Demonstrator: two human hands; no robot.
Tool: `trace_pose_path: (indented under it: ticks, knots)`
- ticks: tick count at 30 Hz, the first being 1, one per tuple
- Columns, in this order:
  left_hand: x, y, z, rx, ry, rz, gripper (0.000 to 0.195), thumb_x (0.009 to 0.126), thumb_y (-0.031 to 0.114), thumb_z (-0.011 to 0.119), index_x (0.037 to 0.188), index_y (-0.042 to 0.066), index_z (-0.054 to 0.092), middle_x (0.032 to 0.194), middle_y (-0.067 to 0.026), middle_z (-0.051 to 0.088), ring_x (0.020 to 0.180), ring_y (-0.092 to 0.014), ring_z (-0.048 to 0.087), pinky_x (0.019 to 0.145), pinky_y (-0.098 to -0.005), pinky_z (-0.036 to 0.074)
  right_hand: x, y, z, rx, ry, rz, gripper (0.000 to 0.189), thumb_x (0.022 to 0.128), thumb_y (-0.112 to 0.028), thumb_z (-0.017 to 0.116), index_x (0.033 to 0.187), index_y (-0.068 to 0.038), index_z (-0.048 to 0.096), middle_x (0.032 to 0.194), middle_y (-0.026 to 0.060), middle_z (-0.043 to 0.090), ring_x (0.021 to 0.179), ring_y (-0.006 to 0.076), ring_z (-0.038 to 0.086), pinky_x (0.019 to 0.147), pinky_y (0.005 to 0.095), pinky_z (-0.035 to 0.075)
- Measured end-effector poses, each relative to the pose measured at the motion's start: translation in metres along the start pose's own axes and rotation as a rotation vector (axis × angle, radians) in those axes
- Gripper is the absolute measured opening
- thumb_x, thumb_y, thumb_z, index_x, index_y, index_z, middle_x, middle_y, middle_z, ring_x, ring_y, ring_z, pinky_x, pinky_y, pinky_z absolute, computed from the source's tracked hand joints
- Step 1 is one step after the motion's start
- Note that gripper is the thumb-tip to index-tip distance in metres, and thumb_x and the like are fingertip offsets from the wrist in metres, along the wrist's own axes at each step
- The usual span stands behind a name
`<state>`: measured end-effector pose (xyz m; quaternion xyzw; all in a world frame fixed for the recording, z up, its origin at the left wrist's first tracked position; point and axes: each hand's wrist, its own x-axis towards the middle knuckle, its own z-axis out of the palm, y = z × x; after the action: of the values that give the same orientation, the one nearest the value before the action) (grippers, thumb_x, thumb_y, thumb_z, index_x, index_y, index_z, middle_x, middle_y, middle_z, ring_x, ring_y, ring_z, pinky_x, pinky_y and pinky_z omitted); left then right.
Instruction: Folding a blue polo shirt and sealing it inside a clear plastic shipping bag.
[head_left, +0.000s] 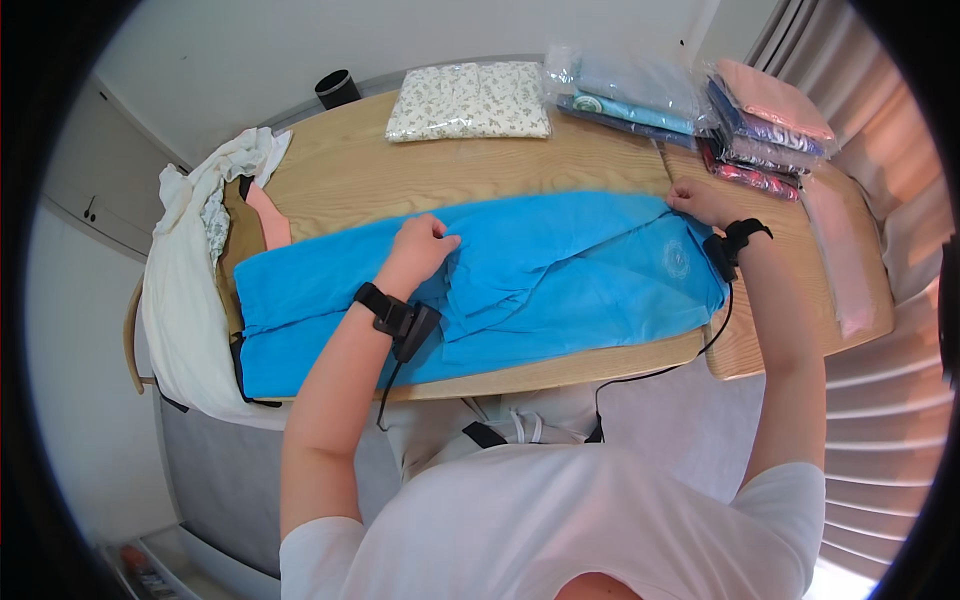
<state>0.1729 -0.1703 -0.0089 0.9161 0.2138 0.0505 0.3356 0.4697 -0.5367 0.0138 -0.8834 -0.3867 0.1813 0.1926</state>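
Across the wooden table lies a blue garment (592, 255), partly folded, with a pale round print near its right end. My left hand (421, 251) is at its middle, thumb and fingers pinching a raised edge of the cloth. At the far right corner, my right hand (701, 202) grips the fabric between thumb and fingers. Between the two hands a slanting fold runs through the cloth, and creases gather below my left hand. The left part lies in two long flat sections, one above the other. Each wrist wears a black strapped device with a cable.
Other clothes, including a cream garment (187, 315), are heaped at the wooden table's (337, 165) left end. A bagged floral garment (469, 101) lies at the back. Stacked bagged clothes (772, 112) stand back right. A clear plastic bag (840, 255) lies right, beside a curtain (892, 187).
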Motion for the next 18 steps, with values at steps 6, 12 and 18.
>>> trace_pose_path:
  ticks: [6, 12, 18]
  knots:
    - [0.021, -0.008, -0.008, -0.108, 0.174, 0.002, 0.026, 0.080, 0.021, 0.067, 0.092, 0.000, 0.057, 0.081, -0.0169, 0.062, 0.076, -0.032, 0.060, 0.068, -0.0383, 0.048, 0.000, -0.007, 0.003, -0.010, -0.008, 0.040, 0.014, 0.086, -0.020, 0.058, 0.086, -0.006, 0.061, 0.083, 0.0034, 0.058, 0.081, 0.0155, 0.055, 0.075, 0.0289, 0.044]
    - [0.014, -0.011, -0.002, -0.046, 0.359, 0.180, 0.033, 0.083, 0.021, 0.064, 0.106, -0.001, 0.057, 0.104, -0.0209, 0.060, 0.098, -0.035, 0.057, 0.084, -0.0395, 0.046, 0.002, -0.021, 0.002, 0.012, -0.047, 0.085, 0.015, 0.086, -0.020, 0.058, 0.086, -0.006, 0.061, 0.084, 0.0038, 0.058, 0.083, 0.0154, 0.054, 0.077, 0.0288, 0.044]
    - [-0.045, 0.043, -0.012, 0.161, -0.206, 0.537, 0.053, 0.089, 0.024, 0.058, 0.137, 0.014, 0.038, 0.140, -0.0204, 0.037, 0.131, -0.039, 0.031, 0.104, -0.0449, 0.031, -0.004, -0.008, -0.005, -0.007, -0.075, 0.028, 0.014, 0.086, -0.018, 0.057, 0.084, -0.005, 0.060, 0.084, 0.0044, 0.057, 0.083, 0.0154, 0.052, 0.076, 0.0296, 0.043]
